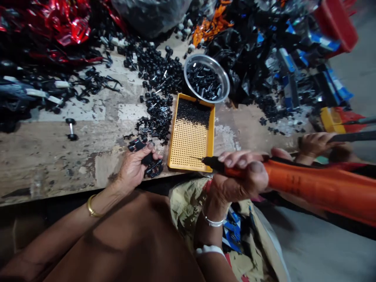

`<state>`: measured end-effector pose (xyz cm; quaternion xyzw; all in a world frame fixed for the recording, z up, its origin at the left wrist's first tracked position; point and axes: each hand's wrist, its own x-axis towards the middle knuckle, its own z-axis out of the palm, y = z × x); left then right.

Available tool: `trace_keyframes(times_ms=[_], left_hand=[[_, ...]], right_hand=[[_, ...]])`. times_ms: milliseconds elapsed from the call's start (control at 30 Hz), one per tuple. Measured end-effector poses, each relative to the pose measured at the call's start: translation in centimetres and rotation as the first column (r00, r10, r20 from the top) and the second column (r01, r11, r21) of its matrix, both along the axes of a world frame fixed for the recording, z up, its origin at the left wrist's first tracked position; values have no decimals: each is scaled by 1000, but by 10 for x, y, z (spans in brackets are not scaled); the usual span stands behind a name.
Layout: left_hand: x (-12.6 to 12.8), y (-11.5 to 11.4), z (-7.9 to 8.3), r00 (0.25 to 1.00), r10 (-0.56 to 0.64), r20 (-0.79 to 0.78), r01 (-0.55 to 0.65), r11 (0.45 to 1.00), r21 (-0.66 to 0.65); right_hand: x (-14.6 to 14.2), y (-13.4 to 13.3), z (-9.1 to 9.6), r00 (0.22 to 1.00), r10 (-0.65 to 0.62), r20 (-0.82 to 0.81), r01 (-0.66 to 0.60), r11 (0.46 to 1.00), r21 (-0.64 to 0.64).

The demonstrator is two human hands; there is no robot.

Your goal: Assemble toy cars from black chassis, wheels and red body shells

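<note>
My left hand (133, 166) is closed around a black toy car chassis (143, 152) near the table's front edge. Wheels show at the chassis's far end. In my right hand (245, 172) is an orange electric screwdriver (308, 184), gripped near its black nose. Its thin bit points left over the near part of a yellow perforated tray (188, 143); I cannot tell whether the bit touches it. Small black screws (192, 111) lie heaped at the tray's far end. Left of the tray is a pile of small black plastic parts (157, 121).
A clear round tub (205, 78) of black pieces stands behind the tray. One wheel axle (71, 129) lies alone at left. Red shiny parts (69, 23), orange parts (211, 25) and blue-black parts (293, 66) are heaped behind. Another person's hand (314, 147) is at right, holding a dark tool.
</note>
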<state>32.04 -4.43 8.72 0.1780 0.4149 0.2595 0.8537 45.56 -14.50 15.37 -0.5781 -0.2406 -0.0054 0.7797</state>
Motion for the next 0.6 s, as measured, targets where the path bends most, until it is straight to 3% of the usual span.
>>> trace_keyframes(times_ms=[67, 200, 367, 600], left_hand=[[1, 1, 0, 1000, 3, -4, -3, 1000, -3], [2, 3, -1, 1000, 3, -20, -3, 1000, -8], [2, 3, -1, 1000, 16, 10, -16, 1000, -1], [2, 3, -2, 999, 24, 25, -24, 1000, 10]], right_hand=[[-18, 2, 1, 996, 56, 68, -61, 996, 64], [-48, 5, -4, 975, 222, 28, -223, 975, 24], [-60, 4, -15, 934, 355, -39, -356, 934, -22], [-62, 5, -24, 952, 305, -32, -306, 950, -56]])
